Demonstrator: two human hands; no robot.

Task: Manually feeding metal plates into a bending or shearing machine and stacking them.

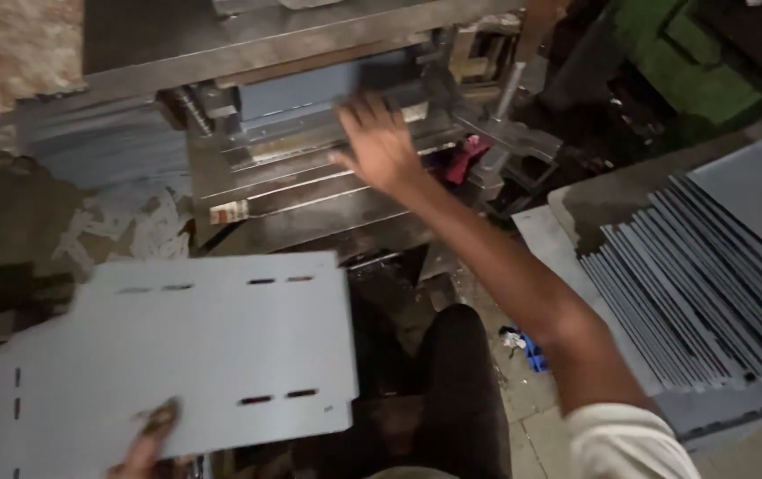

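My left hand (146, 439) grips the near edge of a flat grey metal sheet (194, 355) with punched slots, holding it low on the left in front of me. My right hand (379, 142) reaches forward with fingers spread and rests on the bed of a metal press machine (310, 191), at a grey sheet piece (310, 89) lying under the tool. Whether the hand grasps that piece cannot be told. My right arm crosses the middle of the view.
A fanned stack of grey metal sheets (709, 275) lies on a surface at the right. Cut metal scraps (132, 231) litter the left side of the machine. My dark trouser leg (461, 390) is below, over a dirty floor.
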